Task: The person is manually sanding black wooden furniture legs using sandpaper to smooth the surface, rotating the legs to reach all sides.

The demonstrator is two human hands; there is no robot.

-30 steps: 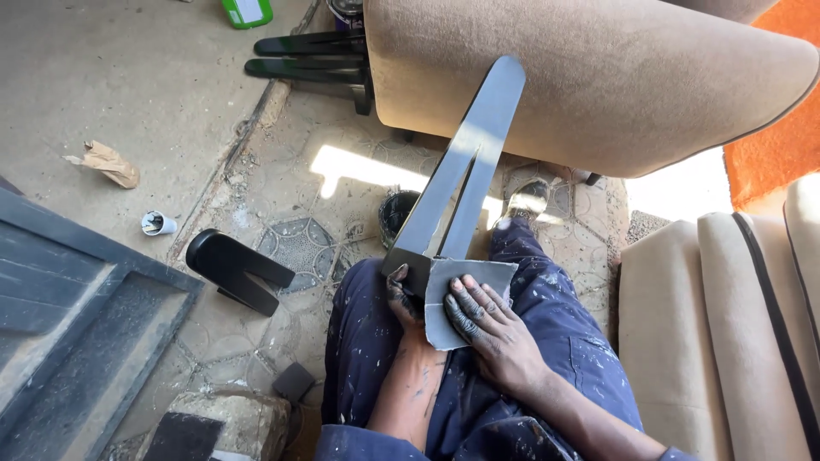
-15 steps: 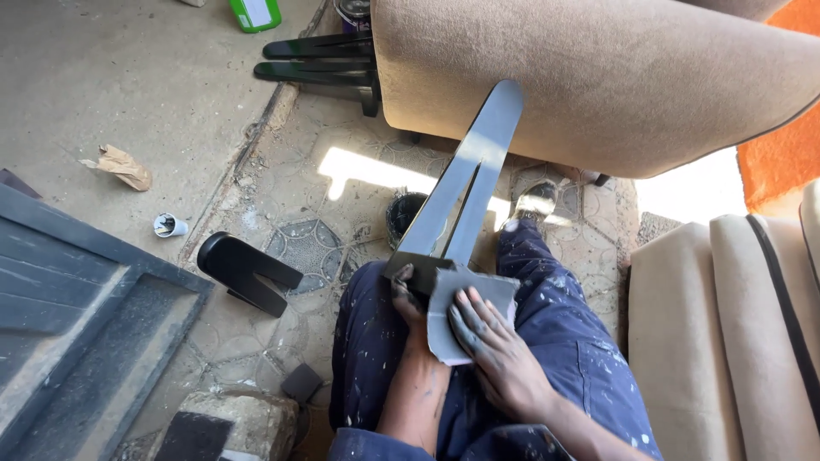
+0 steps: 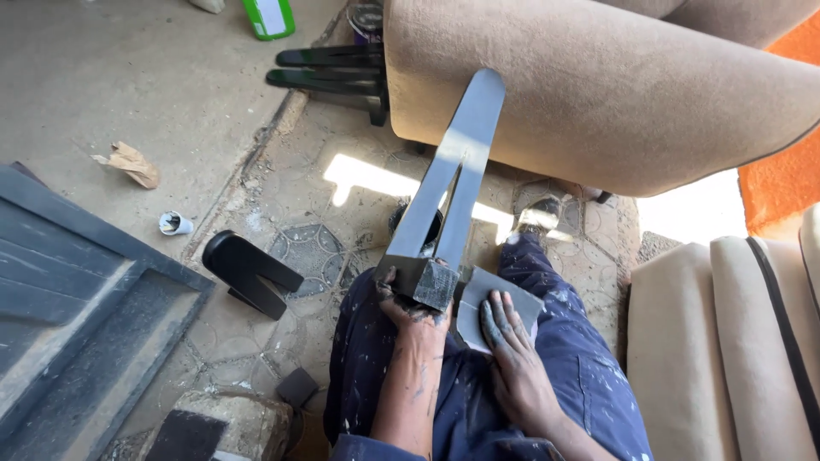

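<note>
Forked dark furniture leg, judged stiff and moderately heavy; left hand closed round its blocky base; right hand flat, fingers spread on limp grey sandpaper.

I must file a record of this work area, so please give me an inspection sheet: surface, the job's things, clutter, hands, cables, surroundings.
Surface: worn patterned floor tiles beside bare concrete, dusty, with a sunlit patch.
Job's things: forked black furniture leg, gripped at its blocky base; grey sandpaper sheet lying on the paint-spattered lap.
Clutter: crumpled brown paper, small white cap, another black leg on the floor, two more black legs, green bottle, dark tin.
Hands: left hand grips the leg base; right hand presses flat on the sandpaper.
Cables: nothing seen.
Surroundings: tan upholstered seat, beige cushions, dark panel.
</note>
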